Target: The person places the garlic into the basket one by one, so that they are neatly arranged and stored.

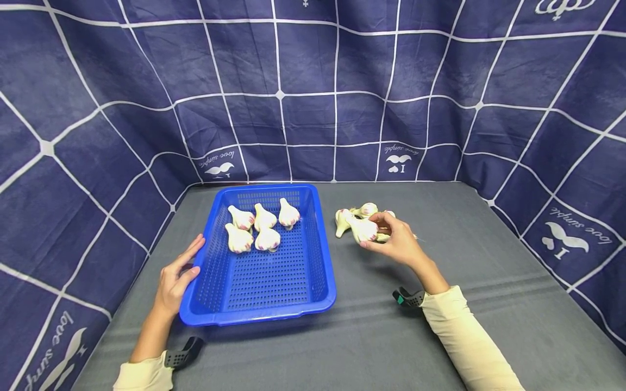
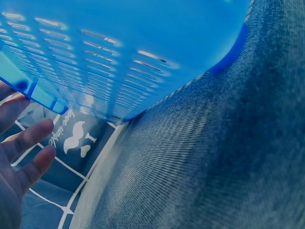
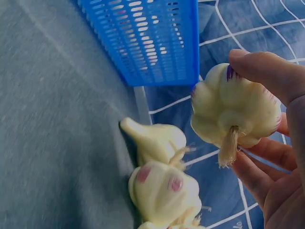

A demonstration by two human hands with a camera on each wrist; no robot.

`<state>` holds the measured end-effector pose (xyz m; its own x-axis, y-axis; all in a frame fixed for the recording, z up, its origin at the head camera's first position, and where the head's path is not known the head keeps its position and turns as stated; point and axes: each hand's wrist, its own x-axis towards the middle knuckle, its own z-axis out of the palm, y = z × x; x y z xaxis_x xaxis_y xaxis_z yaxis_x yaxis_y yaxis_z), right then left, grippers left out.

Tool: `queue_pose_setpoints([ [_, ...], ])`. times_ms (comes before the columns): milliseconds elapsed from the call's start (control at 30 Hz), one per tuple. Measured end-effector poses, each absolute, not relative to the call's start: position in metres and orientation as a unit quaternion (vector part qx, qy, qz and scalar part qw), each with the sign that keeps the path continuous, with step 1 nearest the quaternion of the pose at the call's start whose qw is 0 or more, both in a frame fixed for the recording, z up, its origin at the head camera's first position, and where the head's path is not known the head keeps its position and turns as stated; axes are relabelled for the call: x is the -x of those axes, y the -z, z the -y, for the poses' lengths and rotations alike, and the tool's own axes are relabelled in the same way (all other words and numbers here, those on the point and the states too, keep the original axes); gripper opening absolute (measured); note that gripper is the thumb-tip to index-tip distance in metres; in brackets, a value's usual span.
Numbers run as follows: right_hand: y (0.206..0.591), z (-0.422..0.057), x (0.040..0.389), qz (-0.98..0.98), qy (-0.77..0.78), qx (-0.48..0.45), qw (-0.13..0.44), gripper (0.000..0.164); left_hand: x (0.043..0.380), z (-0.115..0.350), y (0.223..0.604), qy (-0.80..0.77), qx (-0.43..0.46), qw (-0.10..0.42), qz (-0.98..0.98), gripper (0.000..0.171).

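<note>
My right hand [image 1: 398,244] pinches a garlic bulb [image 1: 363,230] between thumb and fingers. In the right wrist view the held garlic bulb [image 3: 236,107] shows its dry root tuft, above the rest of the pile. Several other bulbs lie heaped on the table, among them one garlic bulb [image 1: 342,222] with its stem toward me; my hand partly hides the heap. At the left, the fingers of my left hand [image 1: 172,282] rest fairly straight against the side rim of a blue plastic basket [image 1: 259,315]. Several garlic bulbs [image 1: 239,239] sit in the basket's far left part.
A grey cloth covers the table [image 1: 371,336]. Behind and at both sides hangs a navy curtain [image 1: 313,125] with white grid lines. A black wrist strap [image 1: 408,297] shows beside the right sleeve, and another strap [image 1: 185,352] beside the left one.
</note>
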<state>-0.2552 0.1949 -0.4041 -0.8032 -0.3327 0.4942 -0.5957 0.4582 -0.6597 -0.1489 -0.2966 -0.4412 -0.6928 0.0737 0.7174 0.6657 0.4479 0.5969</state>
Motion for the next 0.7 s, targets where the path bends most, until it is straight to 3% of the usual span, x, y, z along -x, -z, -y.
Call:
queue_pose_setpoints([
  [700,0.393,-0.168,0.26,0.819,-0.462,-0.31,0.141,0.06,0.151,0.297,0.445,0.466,0.217,0.324,0.794,0.05],
])
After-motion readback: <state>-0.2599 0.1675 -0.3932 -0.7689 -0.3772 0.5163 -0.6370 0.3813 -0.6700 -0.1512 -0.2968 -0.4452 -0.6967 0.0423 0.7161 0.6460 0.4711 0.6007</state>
